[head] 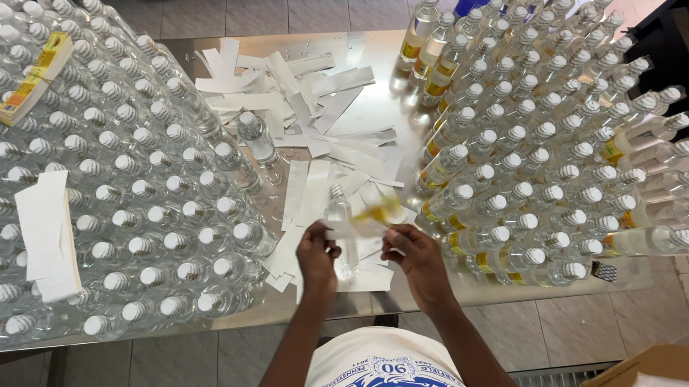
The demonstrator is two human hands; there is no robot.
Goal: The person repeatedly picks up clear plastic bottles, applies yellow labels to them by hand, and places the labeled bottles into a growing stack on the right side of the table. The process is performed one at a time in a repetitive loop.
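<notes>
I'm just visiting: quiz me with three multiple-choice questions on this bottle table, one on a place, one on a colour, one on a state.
1. Where do the loose white paper strips lie?
A. on the table's middle, between the two bottle groups
B. on the floor
C. in the cardboard box

2. What colour are the labels on the bottles at the right?
A. blue
B. yellow
C. red

3. What is the left hand doing?
A. resting flat on the table
B. hanging off the table's edge
C. holding a clear bottle

Answers: 1 A, strips litter the bare steel middle; 2 B, yellow bands show on their sides; 3 C, its fingers wrap the bottle while the right hand brings a yellow label against it.
</notes>
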